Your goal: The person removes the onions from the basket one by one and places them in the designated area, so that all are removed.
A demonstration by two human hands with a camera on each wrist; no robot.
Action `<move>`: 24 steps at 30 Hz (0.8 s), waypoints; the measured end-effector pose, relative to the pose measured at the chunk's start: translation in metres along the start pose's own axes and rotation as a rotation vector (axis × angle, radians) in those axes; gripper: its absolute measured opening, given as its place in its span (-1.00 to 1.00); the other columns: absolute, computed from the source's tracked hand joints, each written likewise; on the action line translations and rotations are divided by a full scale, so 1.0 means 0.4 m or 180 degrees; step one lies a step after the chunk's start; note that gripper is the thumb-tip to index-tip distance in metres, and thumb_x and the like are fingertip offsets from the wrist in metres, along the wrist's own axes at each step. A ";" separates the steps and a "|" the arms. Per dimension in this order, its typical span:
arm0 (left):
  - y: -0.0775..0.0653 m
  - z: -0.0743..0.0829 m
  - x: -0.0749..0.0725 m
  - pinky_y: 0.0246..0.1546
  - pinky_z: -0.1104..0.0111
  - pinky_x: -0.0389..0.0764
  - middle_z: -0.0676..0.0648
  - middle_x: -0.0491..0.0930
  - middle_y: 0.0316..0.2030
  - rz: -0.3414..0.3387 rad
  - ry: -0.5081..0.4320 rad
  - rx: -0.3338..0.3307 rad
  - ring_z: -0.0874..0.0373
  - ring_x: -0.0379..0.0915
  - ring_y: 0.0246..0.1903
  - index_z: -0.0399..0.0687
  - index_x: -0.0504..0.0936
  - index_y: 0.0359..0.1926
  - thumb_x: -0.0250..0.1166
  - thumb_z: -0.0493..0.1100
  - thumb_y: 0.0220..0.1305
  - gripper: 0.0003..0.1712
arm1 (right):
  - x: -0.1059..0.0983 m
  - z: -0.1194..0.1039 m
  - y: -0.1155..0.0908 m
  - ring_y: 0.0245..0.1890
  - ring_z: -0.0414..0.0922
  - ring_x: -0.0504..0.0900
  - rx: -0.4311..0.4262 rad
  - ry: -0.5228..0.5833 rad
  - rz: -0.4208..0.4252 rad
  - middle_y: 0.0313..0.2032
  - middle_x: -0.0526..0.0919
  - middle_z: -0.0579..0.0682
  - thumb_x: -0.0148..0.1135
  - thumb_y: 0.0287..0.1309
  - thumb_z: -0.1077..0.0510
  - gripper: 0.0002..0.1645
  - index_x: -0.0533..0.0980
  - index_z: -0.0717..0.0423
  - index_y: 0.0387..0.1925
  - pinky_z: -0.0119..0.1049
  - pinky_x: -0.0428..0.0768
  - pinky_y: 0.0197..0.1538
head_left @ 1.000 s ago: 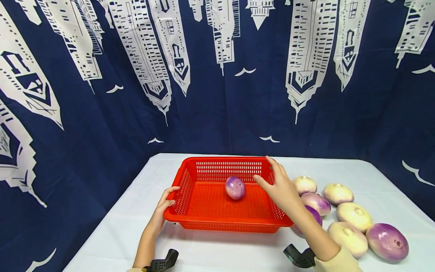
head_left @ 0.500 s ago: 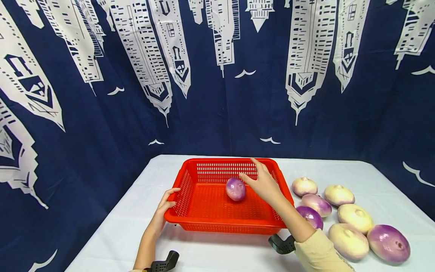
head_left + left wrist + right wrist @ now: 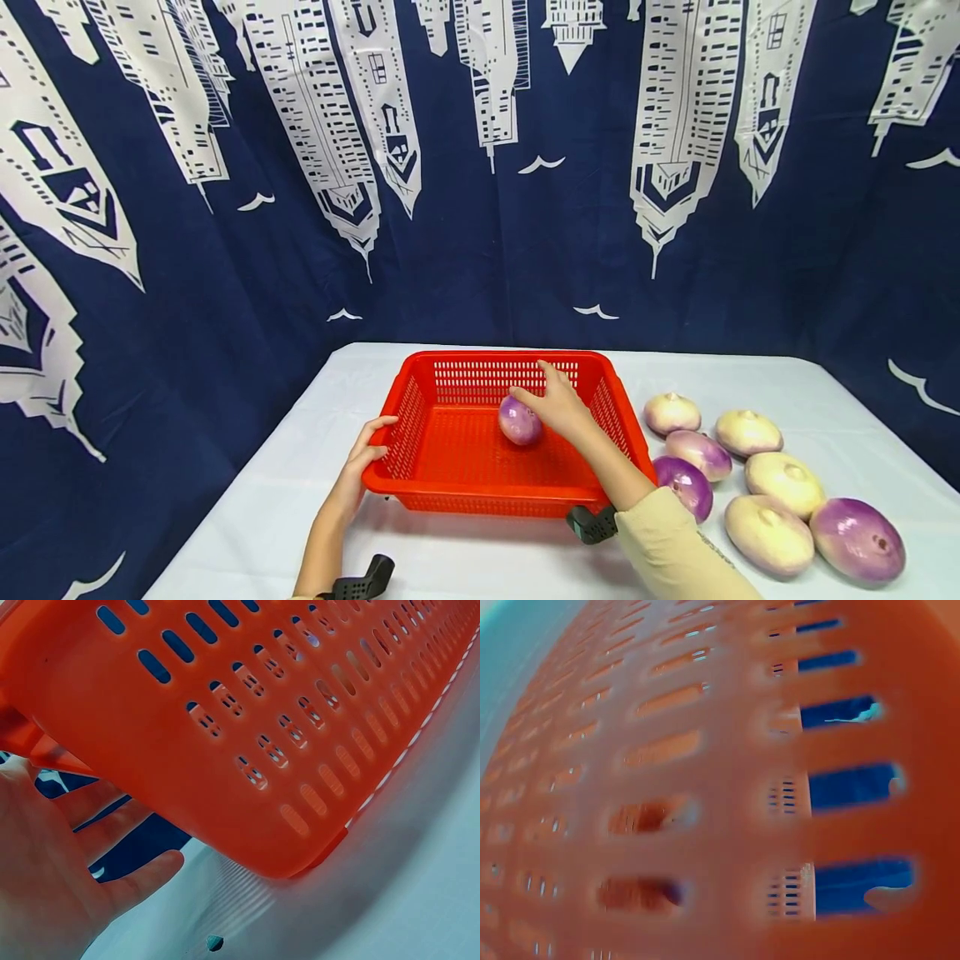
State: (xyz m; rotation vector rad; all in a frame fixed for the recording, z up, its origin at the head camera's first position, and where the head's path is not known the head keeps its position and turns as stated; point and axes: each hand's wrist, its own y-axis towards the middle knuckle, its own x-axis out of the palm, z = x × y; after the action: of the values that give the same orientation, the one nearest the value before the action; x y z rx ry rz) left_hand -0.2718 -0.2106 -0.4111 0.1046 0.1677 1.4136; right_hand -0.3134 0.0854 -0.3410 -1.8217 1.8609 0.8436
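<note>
A red plastic basket [image 3: 480,492] with slotted walls stands on the white-covered table. One purple onion [image 3: 517,423] lies inside it, near the middle. My right hand [image 3: 561,408] reaches over the basket's right wall, fingers spread, its thumb overlapping the top of the onion. At the left end, my left hand [image 3: 356,467] holds the basket's rim, fingertips over the edge. The left wrist view shows that hand's thumb [image 3: 142,881] beside the basket's corner. In the right wrist view the slotted basket wall [image 3: 727,772] fills the picture and hides most of the right hand.
Right of the basket lie several more onions: a deep purple one [image 3: 684,486] close to the basket wall, pale ones [image 3: 768,533] behind and beside it, and a large purple one [image 3: 857,540] at far right. A dark blue printed cloth [image 3: 495,275] hangs behind the table.
My right hand has moved left and slightly down from the basket's right rim to the onion inside. The left hand stays at the rim, and the basket and onions hold their places.
</note>
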 end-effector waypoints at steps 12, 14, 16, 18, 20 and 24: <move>0.000 -0.001 -0.003 -0.08 0.26 0.40 -0.18 0.13 0.19 -0.0036 0.0019 -0.0005 -0.04 0.23 0.01 -0.09 0.19 0.21 -0.16 -0.24 0.07 -0.41 | 0.052 0.027 0.013 0.18 0.25 0.31 0.0228 0.0001 -0.0063 0.20 0.24 0.35 0.18 0.03 -0.06 -0.11 0.09 0.30 0.29 0.15 0.30 0.16; 0.001 0.001 -0.004 -0.09 0.27 0.41 -0.18 0.13 0.19 -0.0039 0.0022 -0.0015 -0.03 0.24 0.00 -0.08 0.19 0.21 -0.16 -0.23 0.08 -0.42 | 0.055 0.029 0.012 0.16 0.25 0.33 0.0238 0.0035 -0.0075 0.18 0.25 0.35 0.18 0.03 -0.04 -0.11 0.09 0.31 0.28 0.13 0.33 0.14; 0.003 0.003 -0.004 -0.10 0.29 0.42 -0.18 0.14 0.18 -0.0032 0.0011 -0.0014 -0.03 0.24 0.00 -0.09 0.19 0.21 -0.16 -0.23 0.08 -0.42 | 0.055 0.029 0.011 0.14 0.25 0.34 0.0219 0.0026 -0.0093 0.18 0.25 0.36 0.18 0.03 -0.02 -0.12 0.09 0.33 0.28 0.12 0.34 0.14; 0.004 0.003 -0.004 -0.10 0.29 0.42 -0.19 0.14 0.18 -0.0036 -0.0008 -0.0002 -0.03 0.24 0.00 -0.12 0.18 0.21 -0.17 -0.24 0.07 -0.41 | 0.057 0.030 0.011 0.14 0.25 0.34 0.0204 0.0014 -0.0142 0.18 0.26 0.37 0.16 0.03 0.00 -0.12 0.08 0.34 0.29 0.11 0.33 0.15; 0.005 0.003 -0.004 -0.10 0.29 0.41 -0.19 0.15 0.17 -0.0042 -0.0023 0.0009 -0.03 0.23 0.00 -0.14 0.17 0.21 -0.18 -0.24 0.07 -0.41 | 0.060 0.033 0.009 0.15 0.25 0.33 0.0153 -0.0062 -0.0213 0.18 0.25 0.38 0.15 0.03 0.02 -0.13 0.08 0.34 0.29 0.10 0.31 0.17; 0.006 0.001 -0.003 -0.09 0.29 0.40 -0.18 0.15 0.16 -0.0041 -0.0033 0.0021 -0.01 0.23 0.00 -0.13 0.18 0.21 -0.18 -0.25 0.07 -0.41 | 0.066 0.041 0.007 0.16 0.28 0.32 -0.0005 -0.0265 -0.0421 0.21 0.20 0.38 0.14 0.04 0.01 -0.17 0.13 0.27 0.29 0.13 0.30 0.17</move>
State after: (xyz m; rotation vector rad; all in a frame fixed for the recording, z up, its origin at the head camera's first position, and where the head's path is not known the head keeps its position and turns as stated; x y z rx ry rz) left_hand -0.2743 -0.2113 -0.4104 0.1159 0.1643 1.3994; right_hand -0.3202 0.0764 -0.3700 -1.8583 1.6695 0.8597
